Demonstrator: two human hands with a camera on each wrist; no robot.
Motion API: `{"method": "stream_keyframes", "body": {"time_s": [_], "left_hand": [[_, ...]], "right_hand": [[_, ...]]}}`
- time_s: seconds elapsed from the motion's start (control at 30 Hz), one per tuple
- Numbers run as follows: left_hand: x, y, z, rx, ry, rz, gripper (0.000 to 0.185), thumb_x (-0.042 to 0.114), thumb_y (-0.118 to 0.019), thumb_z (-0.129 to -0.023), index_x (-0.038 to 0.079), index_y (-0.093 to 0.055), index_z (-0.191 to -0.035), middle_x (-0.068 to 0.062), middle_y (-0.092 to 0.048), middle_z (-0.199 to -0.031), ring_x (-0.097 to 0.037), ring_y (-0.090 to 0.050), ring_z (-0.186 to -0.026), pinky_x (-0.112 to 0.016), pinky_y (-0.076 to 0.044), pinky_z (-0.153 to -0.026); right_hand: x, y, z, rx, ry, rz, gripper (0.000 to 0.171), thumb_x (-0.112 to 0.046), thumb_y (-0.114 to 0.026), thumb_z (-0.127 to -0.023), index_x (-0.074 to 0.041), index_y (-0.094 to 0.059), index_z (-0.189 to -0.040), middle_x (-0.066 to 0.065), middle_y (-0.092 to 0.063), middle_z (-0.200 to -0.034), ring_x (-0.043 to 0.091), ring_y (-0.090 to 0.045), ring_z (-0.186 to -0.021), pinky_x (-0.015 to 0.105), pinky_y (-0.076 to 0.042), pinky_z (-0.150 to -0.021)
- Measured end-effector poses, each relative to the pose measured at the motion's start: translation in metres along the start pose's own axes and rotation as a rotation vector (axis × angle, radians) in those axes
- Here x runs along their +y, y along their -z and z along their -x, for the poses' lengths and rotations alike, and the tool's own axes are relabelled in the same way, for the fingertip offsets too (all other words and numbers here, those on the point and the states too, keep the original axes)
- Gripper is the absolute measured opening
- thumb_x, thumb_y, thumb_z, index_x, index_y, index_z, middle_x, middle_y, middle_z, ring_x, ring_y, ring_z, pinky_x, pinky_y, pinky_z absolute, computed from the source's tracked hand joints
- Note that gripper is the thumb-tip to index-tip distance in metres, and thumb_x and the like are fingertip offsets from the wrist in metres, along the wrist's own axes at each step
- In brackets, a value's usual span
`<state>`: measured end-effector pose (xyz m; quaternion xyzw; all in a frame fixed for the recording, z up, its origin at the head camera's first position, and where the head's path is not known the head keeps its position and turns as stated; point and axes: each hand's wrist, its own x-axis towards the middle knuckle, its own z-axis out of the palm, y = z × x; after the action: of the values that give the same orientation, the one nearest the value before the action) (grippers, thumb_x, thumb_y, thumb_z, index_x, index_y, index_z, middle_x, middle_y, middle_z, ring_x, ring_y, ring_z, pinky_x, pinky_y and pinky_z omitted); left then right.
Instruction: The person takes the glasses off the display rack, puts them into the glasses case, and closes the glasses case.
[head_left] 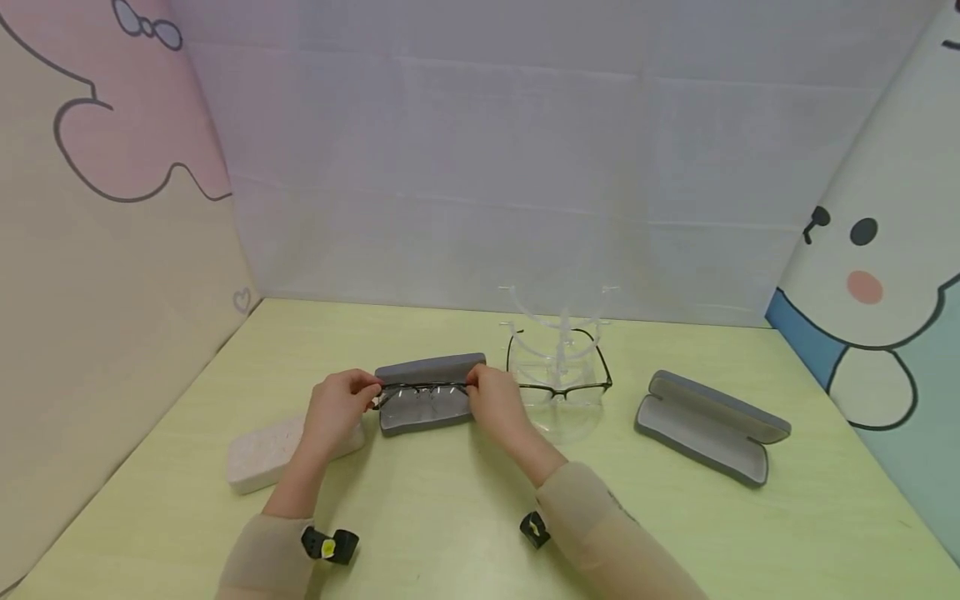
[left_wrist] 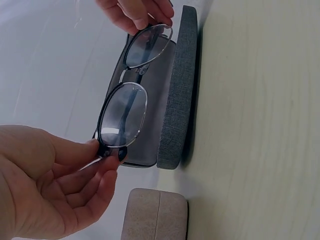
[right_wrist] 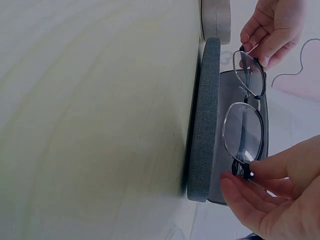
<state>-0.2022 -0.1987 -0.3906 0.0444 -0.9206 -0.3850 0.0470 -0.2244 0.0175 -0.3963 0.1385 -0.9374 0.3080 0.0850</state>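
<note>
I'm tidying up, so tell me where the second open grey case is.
In the head view, the second open grey case lies on the table's right side, right of the clear stand holding glasses.

Open grey glasses case (head_left: 430,398), grey lining, as reference. Above it: dark-rimmed glasses (head_left: 420,390), clear lenses. To its left: speckled off-white case (head_left: 281,450). To its right: black-framed glasses (head_left: 558,367) on clear stand (head_left: 561,333), then second grey case (head_left: 708,427). Table (head_left: 465,533) pale yellow-green.
</note>
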Motion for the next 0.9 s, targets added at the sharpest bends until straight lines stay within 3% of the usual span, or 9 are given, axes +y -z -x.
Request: {"method": "stream_keyframes", "body": {"time_s": [0.3, 0.63, 0.9], "left_hand": [[0.000, -0.004, 0.002, 0.018, -0.013, -0.081, 0.017, 0.018, -0.062, -0.086, 0.006, -0.072, -0.093, -0.011, -0.070, -0.092, -0.030, -0.062, -0.091, -0.043, -0.046, -0.076], [0.000, -0.014, -0.002, 0.004, 0.068, -0.150, 0.014, 0.021, -0.065, -0.082, 0.010, -0.074, -0.087, -0.007, -0.070, -0.086, -0.016, -0.060, -0.067, -0.026, -0.040, -0.050], [0.002, -0.019, -0.003, 0.042, 0.104, -0.166, 0.013, 0.020, -0.068, -0.079, 0.010, -0.075, -0.083, -0.008, -0.070, -0.084, -0.017, -0.059, -0.065, -0.026, -0.036, -0.045]], "right_hand": [[-0.002, -0.007, -0.002, 0.011, -0.061, 0.085, 0.008, -0.004, -0.059, -0.085, -0.001, -0.064, -0.091, 0.012, -0.066, -0.084, 0.025, -0.064, -0.079, 0.033, -0.052, -0.068], [-0.004, -0.013, -0.002, 0.011, -0.076, 0.203, 0.010, 0.002, -0.053, -0.087, 0.003, -0.061, -0.094, 0.016, -0.061, -0.082, 0.028, -0.063, -0.074, 0.035, -0.052, -0.060], [0.000, -0.018, -0.003, 0.026, -0.045, 0.290, 0.006, 0.003, -0.058, -0.082, 0.002, -0.062, -0.086, 0.016, -0.064, -0.078, 0.029, -0.064, -0.072, 0.038, -0.052, -0.058]]}}
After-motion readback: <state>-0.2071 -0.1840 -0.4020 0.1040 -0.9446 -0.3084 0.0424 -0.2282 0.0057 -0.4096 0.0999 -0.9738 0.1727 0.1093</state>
